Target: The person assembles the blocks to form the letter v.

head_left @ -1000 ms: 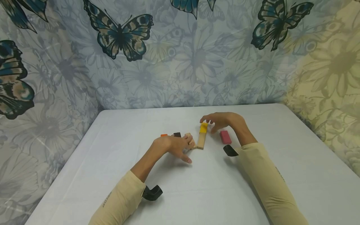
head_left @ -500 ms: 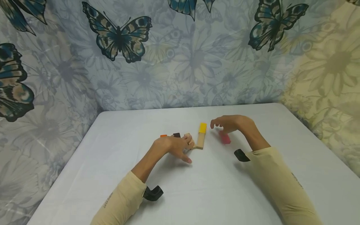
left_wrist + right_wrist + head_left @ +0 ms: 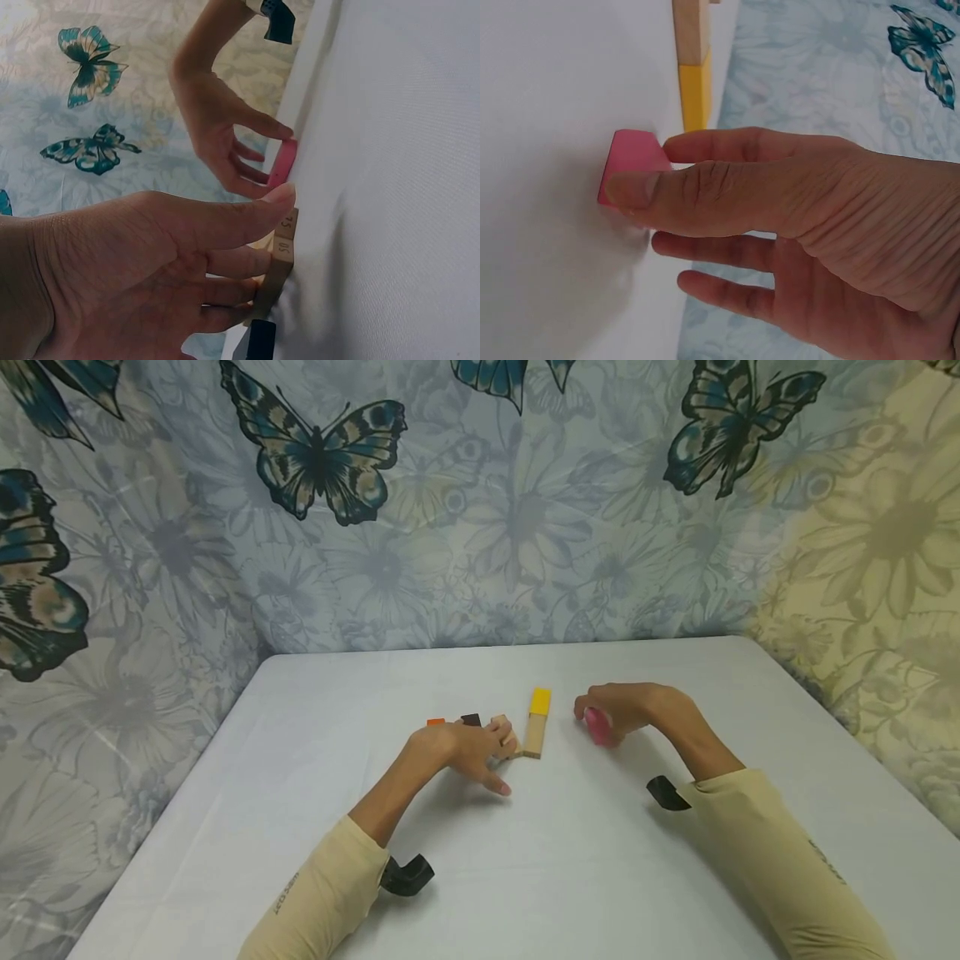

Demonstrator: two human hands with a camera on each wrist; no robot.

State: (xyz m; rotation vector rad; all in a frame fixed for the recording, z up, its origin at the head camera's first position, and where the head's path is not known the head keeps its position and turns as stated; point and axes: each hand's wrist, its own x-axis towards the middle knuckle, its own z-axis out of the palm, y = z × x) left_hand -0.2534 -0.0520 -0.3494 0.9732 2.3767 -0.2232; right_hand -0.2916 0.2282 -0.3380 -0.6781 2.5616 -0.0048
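My right hand pinches a pink block between thumb and fingers. In the right wrist view the thumb lies across the pink block's face, and two lower fingers stay off it. Whether the block touches the table cannot be told. Fingertips of my left hand rest on a row of light wooden blocks, thumb held apart. Numbers are printed on those blocks' sides. Right of the left hand, a plain wooden block joins end to end with a yellow block.
Beyond the left hand, a dark block and an orange block show, partly hidden by it. All stand on a white table. Butterfly-patterned cloth hangs behind and at both sides.
My right hand has moved right and toward me, away from the yellow block, and has taken hold of the pink block, which is now tilted. The left hand stays in place.
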